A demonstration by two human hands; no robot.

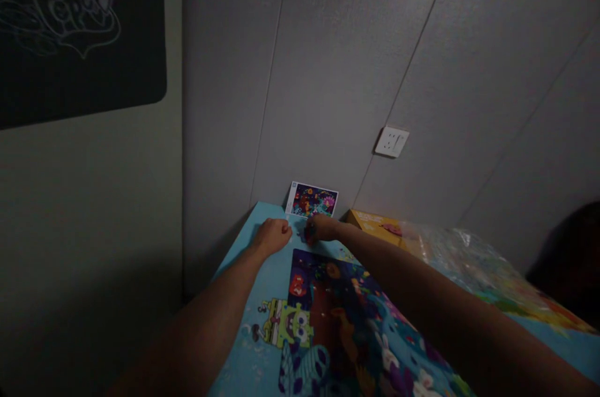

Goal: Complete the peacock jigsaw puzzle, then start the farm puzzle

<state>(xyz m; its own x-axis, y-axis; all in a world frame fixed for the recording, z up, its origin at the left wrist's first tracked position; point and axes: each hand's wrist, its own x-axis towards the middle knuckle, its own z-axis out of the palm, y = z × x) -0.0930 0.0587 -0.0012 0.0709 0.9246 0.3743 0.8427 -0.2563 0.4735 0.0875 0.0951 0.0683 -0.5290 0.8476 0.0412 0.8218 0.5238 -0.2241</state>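
My left hand (273, 236) is closed in a loose fist above the far left of the light blue tabletop (255, 259). Whatever its fingers may hold is hidden. Just to the right, my right hand (322, 228) pinches a small dark puzzle piece (310, 232), blurred and partly covered by the fingers. Behind both hands a picture card (313, 200) leans against the wall, showing a colourful underwater scene. Nearer to me lies a large jigsaw puzzle (323, 303) with a similar dark, colourful picture. My right forearm crosses over part of it.
A yellow box (379, 226) stands at the back right, beside crumpled clear plastic (462, 253) on the table. The grey wall (319, 72) closes off the far edge and carries a white socket (392, 142). A cartoon sponge figure (288, 324) is printed near the puzzle's left edge.
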